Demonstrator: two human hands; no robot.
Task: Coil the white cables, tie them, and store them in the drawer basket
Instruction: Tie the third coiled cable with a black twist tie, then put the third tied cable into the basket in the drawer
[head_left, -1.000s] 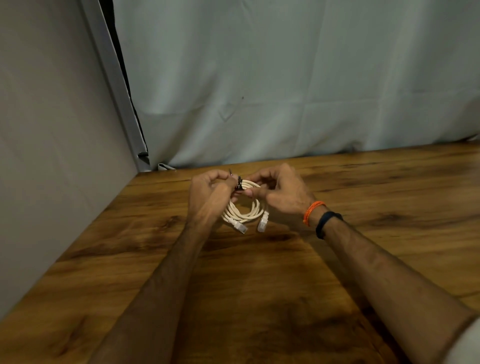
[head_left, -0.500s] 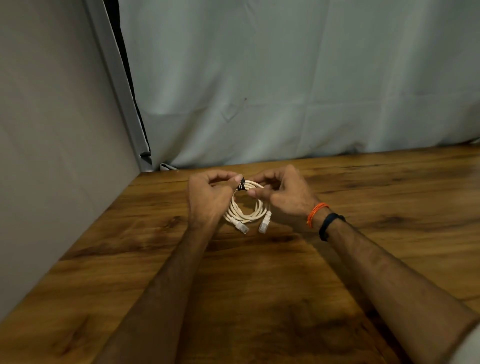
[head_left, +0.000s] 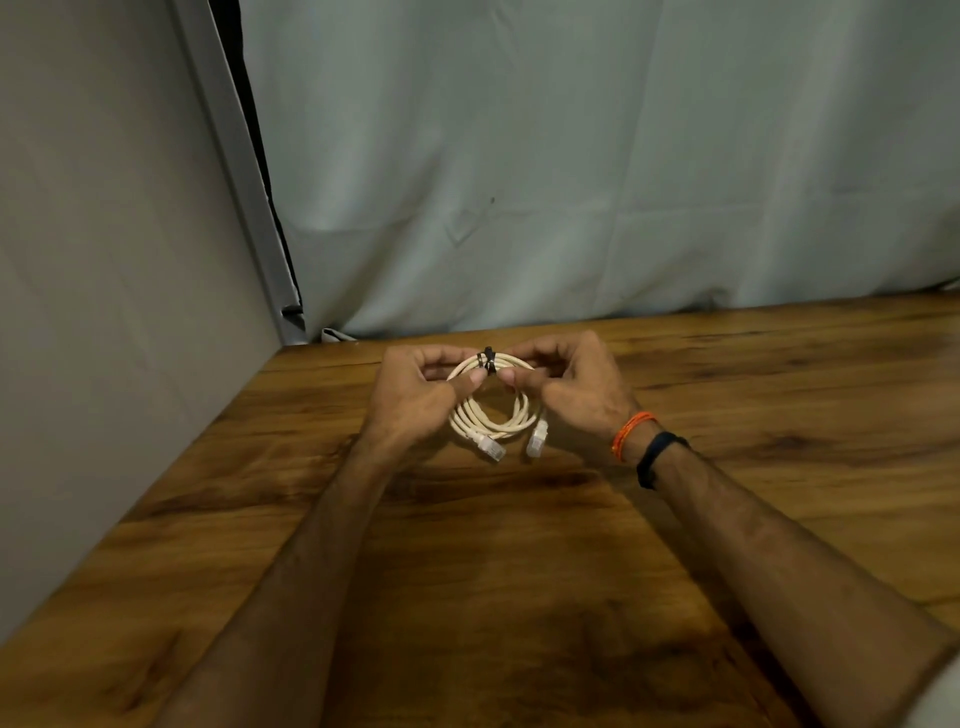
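Our fingers (head_left: 470, 383) are curled and clamped on the top of the coiled white cable (head_left: 491, 410), thumb against forefinger on each side of the black tie (head_left: 489, 360) that wraps the loops together there. We pinch this close on both sides, we judge, so the loops stay bunched while the tie is tightened or finished off. The left hand (head_left: 415, 400) grips the coil's left arc and the right hand (head_left: 576, 392) its right arc, so the tie sits between them, in plain sight.

The coil is lifted off the worktop (head_left: 519, 571) and hangs from our grip near the far edge, with both plug ends dangling at the bottom, probably left free because only the top needs binding.

We count one coil of roughly four loops, one black tie, and two clear plugs: one (head_left: 491, 448) low left, one (head_left: 537, 439) low right. On the right wrist are two bands, an orange thread (head_left: 631, 434) and a dark band (head_left: 657, 457). No drawer basket and no other cable are in view, so storing is not yet done.
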